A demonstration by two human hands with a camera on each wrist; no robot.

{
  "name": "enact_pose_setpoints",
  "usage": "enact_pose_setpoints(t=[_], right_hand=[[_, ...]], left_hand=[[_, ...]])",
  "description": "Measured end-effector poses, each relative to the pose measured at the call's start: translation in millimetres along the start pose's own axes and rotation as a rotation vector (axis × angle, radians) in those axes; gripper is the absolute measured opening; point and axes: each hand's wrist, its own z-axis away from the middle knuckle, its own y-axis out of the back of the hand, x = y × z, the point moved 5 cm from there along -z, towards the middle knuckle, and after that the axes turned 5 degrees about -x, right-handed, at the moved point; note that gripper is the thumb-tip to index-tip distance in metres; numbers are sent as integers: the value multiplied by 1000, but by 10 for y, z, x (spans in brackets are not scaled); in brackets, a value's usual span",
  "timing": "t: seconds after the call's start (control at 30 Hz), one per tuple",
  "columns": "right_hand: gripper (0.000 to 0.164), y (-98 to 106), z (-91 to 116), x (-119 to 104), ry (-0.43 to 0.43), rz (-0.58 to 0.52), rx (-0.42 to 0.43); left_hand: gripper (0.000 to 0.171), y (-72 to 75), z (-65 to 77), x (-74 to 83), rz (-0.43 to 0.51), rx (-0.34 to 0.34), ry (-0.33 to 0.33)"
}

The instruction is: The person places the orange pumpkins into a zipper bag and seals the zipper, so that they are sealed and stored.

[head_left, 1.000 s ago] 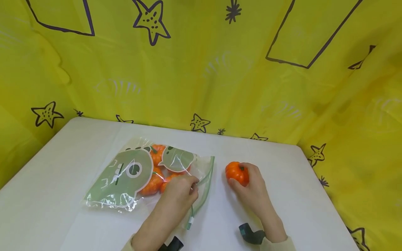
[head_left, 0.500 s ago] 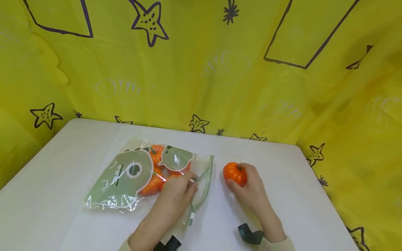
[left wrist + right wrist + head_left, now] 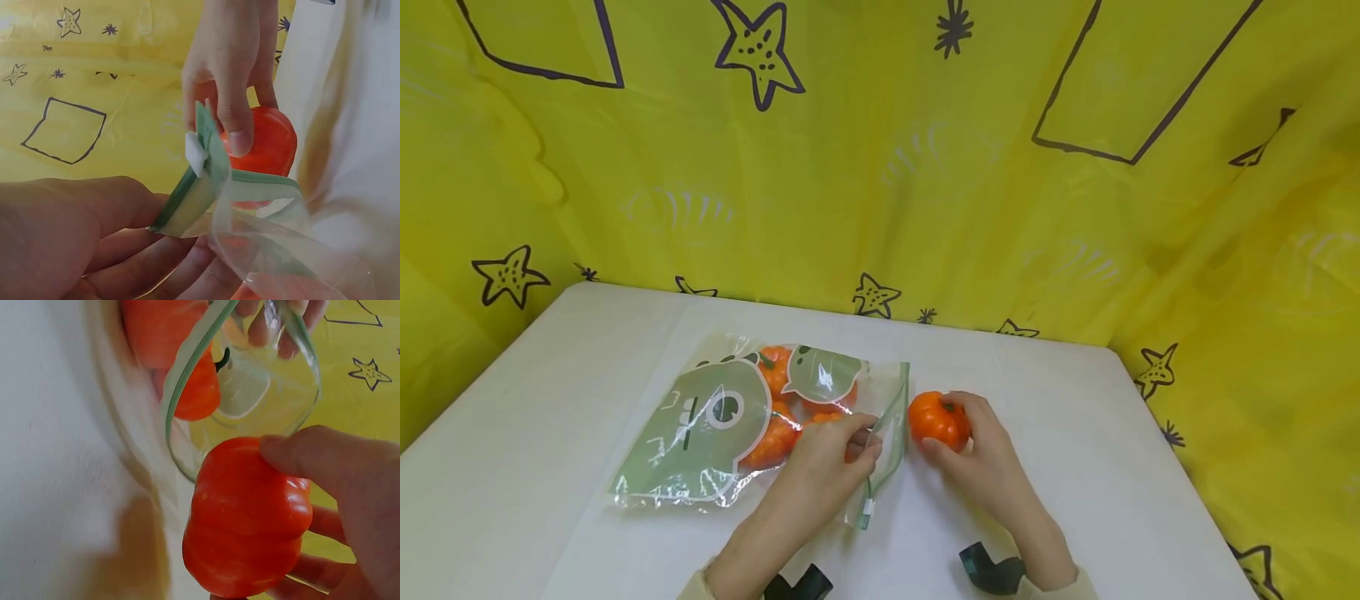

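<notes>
A clear zip bag (image 3: 700, 433) with a green cartoon print lies on the table, and several small orange pumpkins (image 3: 771, 437) show through it. My left hand (image 3: 823, 462) pinches the upper layer of the bag near its green-edged mouth. In the right wrist view the bag's mouth (image 3: 187, 369) gapes, with pumpkins inside. My right hand (image 3: 981, 454) grips another orange pumpkin (image 3: 938, 423) by its sides, just right of the mouth. The white zip slider (image 3: 195, 153) sits at one end of the green strip in the left wrist view.
The white table (image 3: 1037, 375) extends around the bag. A yellow curtain (image 3: 850, 167) with drawn stars hangs behind and beside it. Dark curved pieces (image 3: 992, 571) sit at both wrists.
The right hand has moved left with its pumpkin, right up to the bag's mouth. The left hand has lifted the mouth's upper edge a little, opening it wider.
</notes>
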Motion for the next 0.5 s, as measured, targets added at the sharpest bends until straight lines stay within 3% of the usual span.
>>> enact_pose_setpoints(t=[0.3, 0.5], right_hand=[[58, -142, 58, -155, 74, -44, -112], [52, -212, 90, -231, 198, -17, -166]], left_hand=[[27, -18, -8, -20, 59, -33, 22], [28, -31, -17, -14, 51, -33, 13]])
